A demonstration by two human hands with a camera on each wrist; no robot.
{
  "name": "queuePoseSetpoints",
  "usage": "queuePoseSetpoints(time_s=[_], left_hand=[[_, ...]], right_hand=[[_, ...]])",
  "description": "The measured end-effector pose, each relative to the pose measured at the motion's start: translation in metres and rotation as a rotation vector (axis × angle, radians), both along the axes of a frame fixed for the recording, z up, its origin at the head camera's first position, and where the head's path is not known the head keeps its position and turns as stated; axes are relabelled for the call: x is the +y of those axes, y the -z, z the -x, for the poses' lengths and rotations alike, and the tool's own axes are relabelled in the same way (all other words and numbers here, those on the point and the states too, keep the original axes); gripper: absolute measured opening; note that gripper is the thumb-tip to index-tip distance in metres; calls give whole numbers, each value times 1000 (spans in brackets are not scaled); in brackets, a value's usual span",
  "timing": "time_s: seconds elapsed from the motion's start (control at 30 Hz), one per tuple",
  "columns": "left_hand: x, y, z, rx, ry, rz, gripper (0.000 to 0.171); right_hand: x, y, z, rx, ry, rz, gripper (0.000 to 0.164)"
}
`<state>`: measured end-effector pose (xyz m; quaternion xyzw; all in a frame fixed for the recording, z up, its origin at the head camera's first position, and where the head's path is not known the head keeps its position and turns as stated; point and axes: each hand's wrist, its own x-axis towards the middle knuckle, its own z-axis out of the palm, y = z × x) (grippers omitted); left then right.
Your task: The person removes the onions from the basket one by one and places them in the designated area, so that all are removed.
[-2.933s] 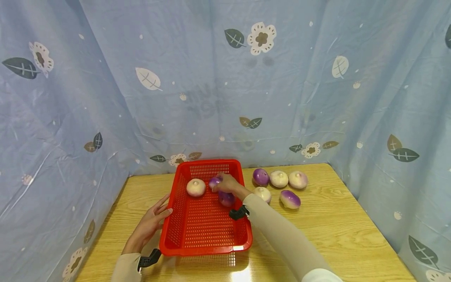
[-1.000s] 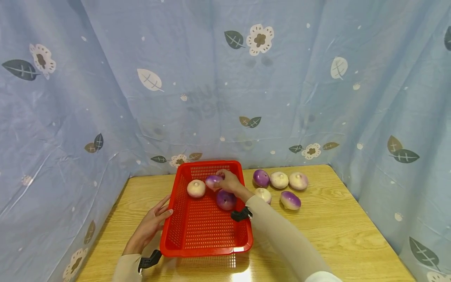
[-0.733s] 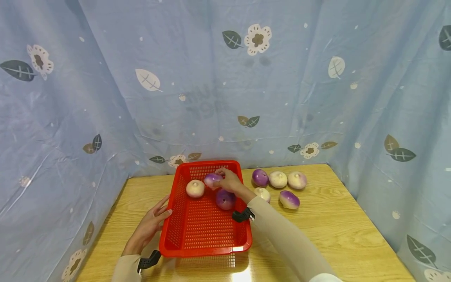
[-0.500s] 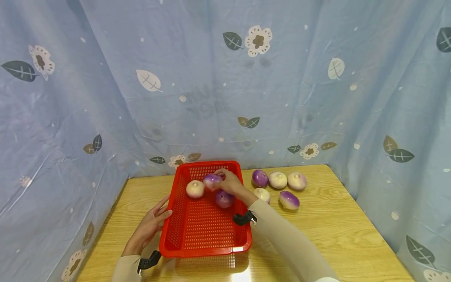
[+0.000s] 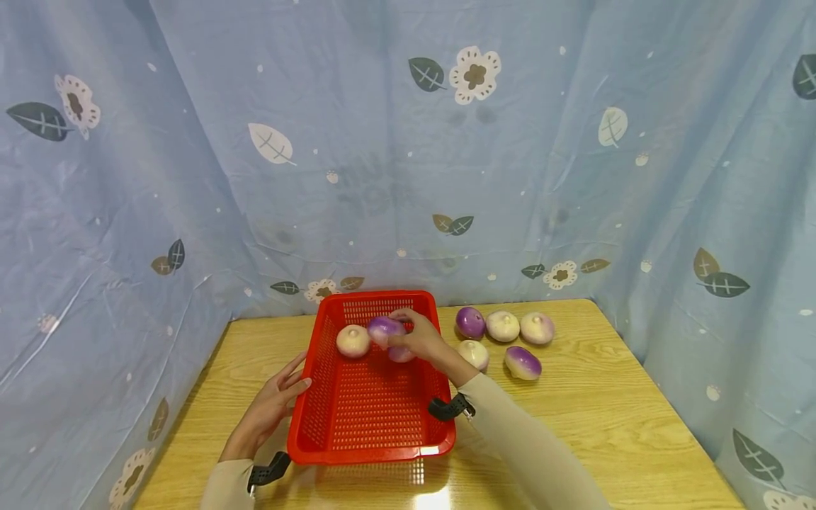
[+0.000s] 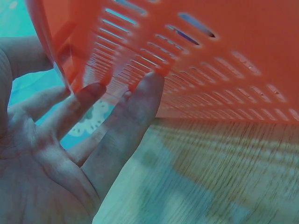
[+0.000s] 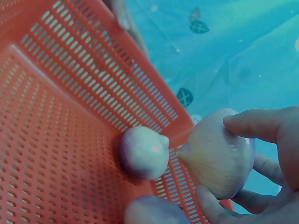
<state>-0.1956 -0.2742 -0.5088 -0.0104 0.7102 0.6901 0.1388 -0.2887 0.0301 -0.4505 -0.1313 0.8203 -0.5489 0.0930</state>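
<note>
Right hand: positioned over the far part of the red basket [image 5: 372, 455]; right hand [image 5: 422, 341] grasps the held bulb [image 5: 384, 329] between thumb and fingers [image 7: 254, 125].
Held bulb: purple and white, located inside the outline of the basket; pointed end directed away from the palm in the right wrist view. Contact with the basket floor cannot be determined.
Left hand: located at the left wall of the basket; left hand [image 5: 269, 405] grips this wall, thumb at the rim and the other fingers against the perforated outer face.
Basket contents: one white bulb [image 5: 353, 341], just left of the held bulb; one purple-tinted bulb [image 5: 401, 355], partly hidden below the right hand.
Bulbs right of basket: back row comprises a purple bulb [image 5: 470, 323], a cream bulb [image 5: 503, 326] and a pink-tinged bulb [image 5: 537, 329]; in front lie a pale bulb [image 5: 473, 355], near the basket wall, and a two-tone bulb [image 5: 523, 363], tilted.
Support surface: wood-grain counter [image 5: 593, 397].
Wrist equipment: black mount [image 5: 449, 408] on the right, black bracket [image 5: 270, 471] on the left.
Backdrop: blue curtain [image 5: 357, 92], leaf and flower print.
</note>
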Motion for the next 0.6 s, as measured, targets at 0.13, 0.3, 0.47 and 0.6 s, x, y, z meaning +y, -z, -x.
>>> queuePoseSetpoints(time_s=[0.13, 0.3, 0.47, 0.6], left_hand=[[0, -2, 0, 4, 4, 5, 65], [0, -3, -1, 4, 1, 4, 66], [-1, -3, -1, 6, 6, 1, 65], [-1, -3, 0, 10, 13, -2, 65]], right_hand=[[2, -2, -6, -67, -10, 102, 49], [7, -3, -13, -64, 18, 133, 52], [15, -7, -20, -55, 0, 167, 51], [22, -12, -26, -56, 8, 175, 49]])
